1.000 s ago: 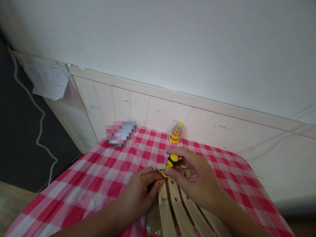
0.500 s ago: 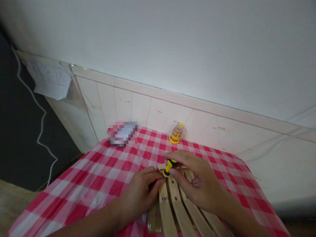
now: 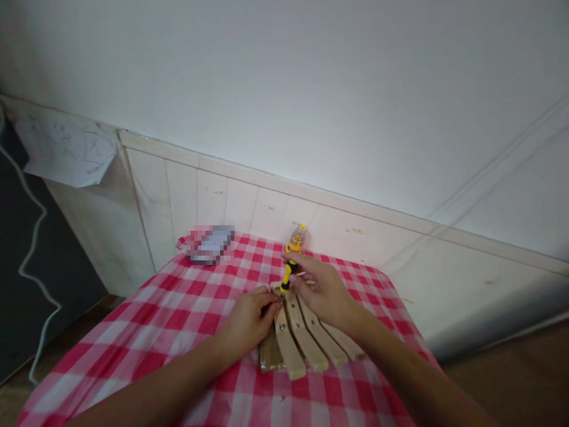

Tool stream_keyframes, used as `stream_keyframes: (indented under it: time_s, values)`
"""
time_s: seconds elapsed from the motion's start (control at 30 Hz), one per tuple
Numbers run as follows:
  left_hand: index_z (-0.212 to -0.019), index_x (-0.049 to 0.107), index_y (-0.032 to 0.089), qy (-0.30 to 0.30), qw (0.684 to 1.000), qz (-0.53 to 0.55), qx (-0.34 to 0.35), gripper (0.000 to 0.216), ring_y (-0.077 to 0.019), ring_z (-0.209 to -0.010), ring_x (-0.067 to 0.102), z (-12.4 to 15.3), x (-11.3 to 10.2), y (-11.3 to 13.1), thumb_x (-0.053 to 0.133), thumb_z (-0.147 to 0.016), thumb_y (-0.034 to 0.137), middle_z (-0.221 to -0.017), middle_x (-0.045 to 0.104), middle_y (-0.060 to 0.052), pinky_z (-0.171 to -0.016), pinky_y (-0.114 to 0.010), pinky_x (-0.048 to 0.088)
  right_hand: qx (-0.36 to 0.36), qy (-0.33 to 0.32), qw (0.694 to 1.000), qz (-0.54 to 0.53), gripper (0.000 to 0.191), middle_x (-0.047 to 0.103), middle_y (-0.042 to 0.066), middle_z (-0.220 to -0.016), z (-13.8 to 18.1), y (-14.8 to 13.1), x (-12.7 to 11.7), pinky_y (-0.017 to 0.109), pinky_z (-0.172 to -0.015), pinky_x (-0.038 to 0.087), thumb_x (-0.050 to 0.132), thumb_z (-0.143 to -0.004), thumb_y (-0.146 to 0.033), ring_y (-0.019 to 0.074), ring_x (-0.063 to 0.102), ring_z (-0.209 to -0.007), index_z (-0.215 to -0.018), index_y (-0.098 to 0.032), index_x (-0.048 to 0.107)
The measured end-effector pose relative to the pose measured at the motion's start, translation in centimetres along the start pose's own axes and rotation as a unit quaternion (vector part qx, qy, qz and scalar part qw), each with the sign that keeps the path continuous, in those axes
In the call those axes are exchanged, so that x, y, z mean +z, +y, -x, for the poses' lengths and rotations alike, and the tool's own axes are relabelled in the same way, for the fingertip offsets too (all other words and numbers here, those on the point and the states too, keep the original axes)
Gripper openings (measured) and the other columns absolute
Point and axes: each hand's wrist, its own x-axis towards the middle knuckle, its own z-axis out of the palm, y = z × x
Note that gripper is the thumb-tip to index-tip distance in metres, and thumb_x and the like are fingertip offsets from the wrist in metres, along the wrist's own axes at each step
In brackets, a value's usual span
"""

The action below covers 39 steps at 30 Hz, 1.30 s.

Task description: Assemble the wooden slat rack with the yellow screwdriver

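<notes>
My right hand point(image 3: 328, 292) grips a yellow-and-black screwdriver point(image 3: 287, 277), its fingers around the upper handle. The tool stands nearly upright, its tip down at the far end of the leftmost wooden slat point(image 3: 291, 353). Thumb and forefinger of my left hand point(image 3: 251, 320) are pinched at that tip, on a small silvery screw point(image 3: 281, 300) partly hidden by the fingers. Another screw head point(image 3: 281, 327) shows nearer to me on the same slat. Several curved slats lie fanned out side by side, with holes in them. A brown, shiny-wrapped flat piece point(image 3: 269, 354) lies underneath.
A clear-topped bit case point(image 3: 297, 239) with yellow and orange parts stands at the table's back by the panelled wall point(image 3: 240, 198). A blurred phone-like object point(image 3: 212, 244) lies back left. Red-and-white checked cloth point(image 3: 178, 335) covers the table. A white cable point(image 3: 33, 255) hangs left.
The view has shifted, so the slats' near ends now show and the table appears higher and farther left. Both hands stay at the same slat; the screwdriver looks more upright.
</notes>
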Motion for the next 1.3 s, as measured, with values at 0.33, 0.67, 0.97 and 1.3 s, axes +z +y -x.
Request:
stream_keyframes:
  time_s: [0.33,0.67,0.97,1.3]
  values:
    - [-0.089,0.080,0.017,0.002,1.000,-0.002,0.026,0.027,-0.0220,-0.083,0.071,-0.3,-0.1,-0.3,0.053,-0.093,0.016,-0.085,0.075,-0.008,-0.076,-0.030,0.050,0.013,0.107,0.992,0.062,0.052,0.073,0.010,-0.128,1.3,-0.3,1.9,0.042,-0.098,0.058,0.053,-0.087,-0.007,0.0232,0.071,-0.112,-0.134,-0.025,0.067]
    - [-0.088,0.081,0.019,0.003,1.000,-0.003,0.024,0.028,-0.0211,-0.081,0.071,-0.4,0.0,-0.5,0.053,-0.094,0.020,-0.084,0.076,-0.007,-0.076,-0.030,0.050,-0.022,0.130,0.988,0.083,0.054,0.066,0.011,-0.139,3.0,-0.7,2.3,0.044,-0.109,0.051,0.050,-0.094,-0.008,0.0232,0.063,-0.128,-0.144,-0.028,0.059]
    - [-0.088,0.080,0.020,0.004,1.000,-0.004,0.022,0.028,-0.0210,-0.082,0.070,-0.4,-0.2,-0.4,0.053,-0.095,0.022,-0.084,0.076,-0.006,-0.077,-0.030,0.051,-0.003,0.125,0.989,0.073,0.041,0.071,0.010,-0.128,2.8,-1.7,2.1,0.041,-0.102,0.054,0.057,-0.096,-0.014,0.0227,0.068,-0.116,-0.134,-0.027,0.065]
    - [-0.089,0.081,0.019,0.005,1.000,-0.008,0.020,0.027,-0.0196,-0.081,0.071,-0.4,-0.3,-0.2,0.054,-0.095,0.017,-0.085,0.078,-0.006,-0.074,-0.028,0.051,0.024,0.125,0.990,0.060,0.045,0.069,0.013,-0.130,2.9,-1.4,2.6,0.048,-0.102,0.054,0.060,-0.096,-0.016,0.0261,0.068,-0.115,-0.141,-0.025,0.060]
